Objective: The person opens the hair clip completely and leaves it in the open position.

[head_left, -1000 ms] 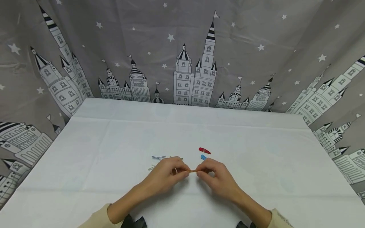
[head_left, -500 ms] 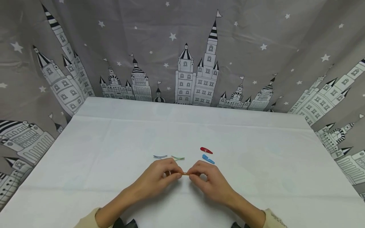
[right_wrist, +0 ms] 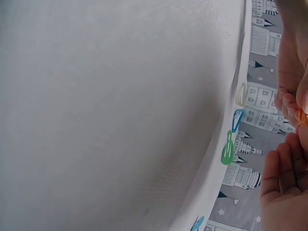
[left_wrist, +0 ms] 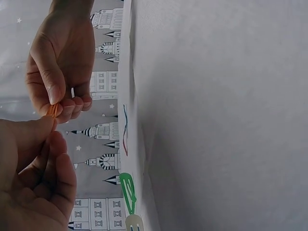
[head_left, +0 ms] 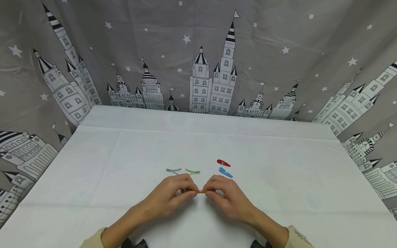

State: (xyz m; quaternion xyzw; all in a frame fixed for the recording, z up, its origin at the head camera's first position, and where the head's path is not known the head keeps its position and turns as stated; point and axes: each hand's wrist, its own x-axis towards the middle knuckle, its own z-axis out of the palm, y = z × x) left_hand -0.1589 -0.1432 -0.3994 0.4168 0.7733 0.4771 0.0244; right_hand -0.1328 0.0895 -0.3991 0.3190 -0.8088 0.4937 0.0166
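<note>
Both hands pinch an orange snap hair clip [head_left: 201,192] between thumb and fingertips, one hand at each end, low over the white table. My left hand [head_left: 173,193] holds its left end and my right hand [head_left: 227,196] its right end. In the left wrist view the orange clip [left_wrist: 53,110] shows only partly, as the fingertips cover its ends. Just beyond the hands lie other snap hair clips: a blue one [head_left: 173,169] and a green one [head_left: 193,171] to the left, a red one [head_left: 223,163] and a light blue one [head_left: 226,172] to the right.
A beige clip [left_wrist: 134,223] lies close to the green clip [left_wrist: 128,188] in the left wrist view. The white cloth-covered table [head_left: 263,151] spreads around the hands. A grey curtain [head_left: 173,41] printed with castles and stars hangs behind it.
Both hands have shifted slightly left and toward the table's near side, still pinching the orange clip. The light blue and green clips, partly covered earlier, show more fully now.
</note>
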